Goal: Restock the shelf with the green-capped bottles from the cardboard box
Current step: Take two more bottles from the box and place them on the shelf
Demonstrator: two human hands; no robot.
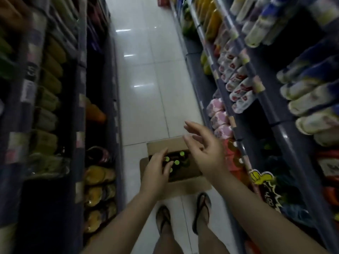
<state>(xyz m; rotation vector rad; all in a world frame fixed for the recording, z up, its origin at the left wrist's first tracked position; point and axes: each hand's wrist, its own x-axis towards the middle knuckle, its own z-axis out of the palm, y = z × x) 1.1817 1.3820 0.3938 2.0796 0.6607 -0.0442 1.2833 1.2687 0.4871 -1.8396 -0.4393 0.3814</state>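
Below, four green-capped bottles (pixel 176 162) in one cardboard box (pixel 185 176); both hands empty, left hand (pixel 156 171) and right hand (pixel 205 153) spread wide.

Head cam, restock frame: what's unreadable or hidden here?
- Bottle count: the left hand covers part of the cardboard box; only a few green caps show.
- Left hand's grip: fingers hang over the caps; contact unclear.
- Bottle bodies: dark inside the box.
- Shelf price labels: motion-blurred, unreadable.
- Right hand: open, hides the box's right corner.
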